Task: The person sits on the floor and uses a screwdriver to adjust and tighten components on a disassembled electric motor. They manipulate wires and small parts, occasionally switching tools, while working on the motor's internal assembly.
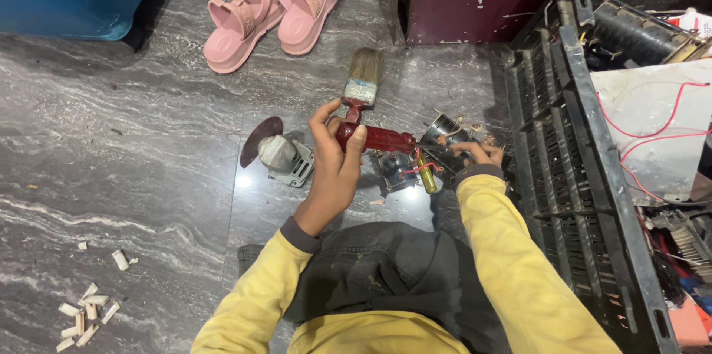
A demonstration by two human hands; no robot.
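The left hand [337, 157] is closed around the red handle of a paintbrush [365, 102], thumb and fingers pinching it near the metal band, bristles pointing to the far side. The brush looks light and stiff in the handle, soft only at the pale bristles; the glossy handle may be slippery, so a hold near the band seems best. The right hand [478, 153] pinches a small motor part [445, 135] low over the polished stone floor [148, 161], beside a dark plastic crate [564, 176]. That part appears metal, heavy for its size, with thin fragile wires. A grey housing [285, 157] lies just left.
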